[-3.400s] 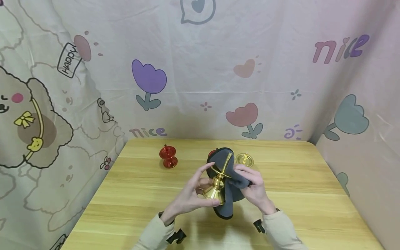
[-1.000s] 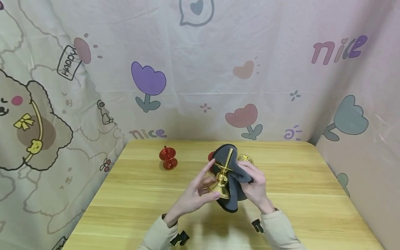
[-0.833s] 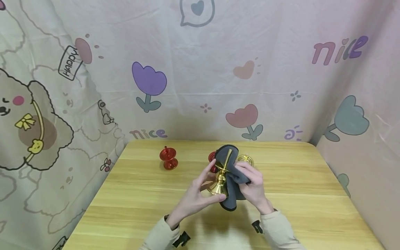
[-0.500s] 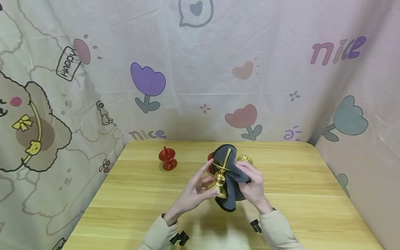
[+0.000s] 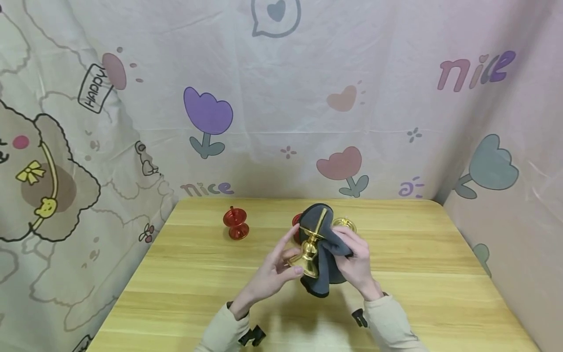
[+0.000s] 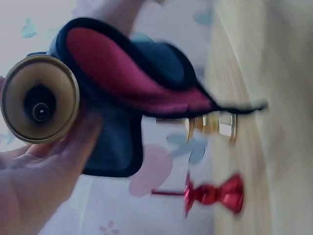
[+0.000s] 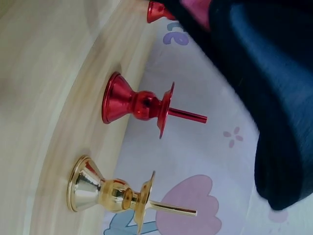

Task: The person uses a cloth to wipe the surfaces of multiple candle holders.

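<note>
My left hand (image 5: 270, 276) holds a shiny gold candlestick (image 5: 310, 248) by its flared base, thumb at the lower rim and index finger stretched up to the drip plate. The candlestick is tilted, its thin spike up and to the right. In the left wrist view, its hollow underside (image 6: 41, 100) faces the camera. My right hand (image 5: 356, 259) grips a bunched grey cloth (image 5: 324, 276) with black edging, which lies behind and along the candlestick's right side. The left wrist view shows the cloth's pink reverse face (image 6: 112, 68). Some right-hand fingers are hidden by the cloth.
A red candlestick (image 5: 236, 225) stands at the back left of the wooden table (image 5: 176, 283). Another red candlestick (image 7: 146, 105) stands behind the cloth, with a gold candlestick (image 7: 117, 193) beside it. A patterned curtain (image 5: 272, 98) hangs behind the table.
Both hands keep their holds. Since the oldest frame, the gold candlestick and the left hand have shifted slightly up and right; the cloth has moved a little, with small back-and-forth shifts in between.
</note>
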Motion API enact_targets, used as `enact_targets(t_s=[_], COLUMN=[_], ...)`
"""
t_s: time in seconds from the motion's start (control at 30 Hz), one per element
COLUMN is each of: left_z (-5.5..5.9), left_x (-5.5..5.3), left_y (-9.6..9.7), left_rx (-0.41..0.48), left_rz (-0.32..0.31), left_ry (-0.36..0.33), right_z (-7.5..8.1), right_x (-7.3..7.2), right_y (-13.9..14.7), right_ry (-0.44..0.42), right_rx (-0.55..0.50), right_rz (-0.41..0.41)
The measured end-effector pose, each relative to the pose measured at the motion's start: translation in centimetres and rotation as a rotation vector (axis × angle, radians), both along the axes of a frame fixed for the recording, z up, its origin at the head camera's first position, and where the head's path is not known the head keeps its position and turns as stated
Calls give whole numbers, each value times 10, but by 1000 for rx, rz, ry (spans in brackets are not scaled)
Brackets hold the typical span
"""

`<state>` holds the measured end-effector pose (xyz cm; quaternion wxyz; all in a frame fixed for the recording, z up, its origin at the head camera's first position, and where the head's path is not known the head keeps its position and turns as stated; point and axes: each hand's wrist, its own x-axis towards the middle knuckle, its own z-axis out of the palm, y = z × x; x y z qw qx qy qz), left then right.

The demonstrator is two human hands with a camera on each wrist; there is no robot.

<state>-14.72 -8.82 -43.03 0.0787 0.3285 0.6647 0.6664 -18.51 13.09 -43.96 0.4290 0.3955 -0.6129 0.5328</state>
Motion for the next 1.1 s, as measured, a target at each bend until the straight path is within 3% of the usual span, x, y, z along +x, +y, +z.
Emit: enact_targets(t_s=[0.13,0.2,0.27,0.37,0.47,0.63,0.73,0.8,0.93,1.0,1.1], left_z=[2,3,5,6,7,7,7,7,8,9,10], left_x=[4,5,5,4,2,3,5,5,3,3,2], left_y=[4,5,5,2,-1,3,5,4,0,-1,0], left_rx=[-194,-206,-138,-7,-11,-218,-227,-154,-16,-40,-159], left_rz=[170,214,192,88,26,144,195,164,40,21,74], left_ry=[144,178,155,47,-9,102,142,131,29,7,31], right_z=[0,0,0,1,0,1,1,1,1,1,1], right_x=[0,0,0,1,1,1,1,2,2,1,0], right_y=[-1,-2,-2,-2,-1,0,0,0,0,1,2], right_ry=[20,26,24,10,0,9,12,9,-12,-17,-8], right_rx=[35,44,38,15,3,30,37,27,0,-5,1], right_rz=[-14,-18,-16,-5,-6,-16,-7,0,2,-1,-2])
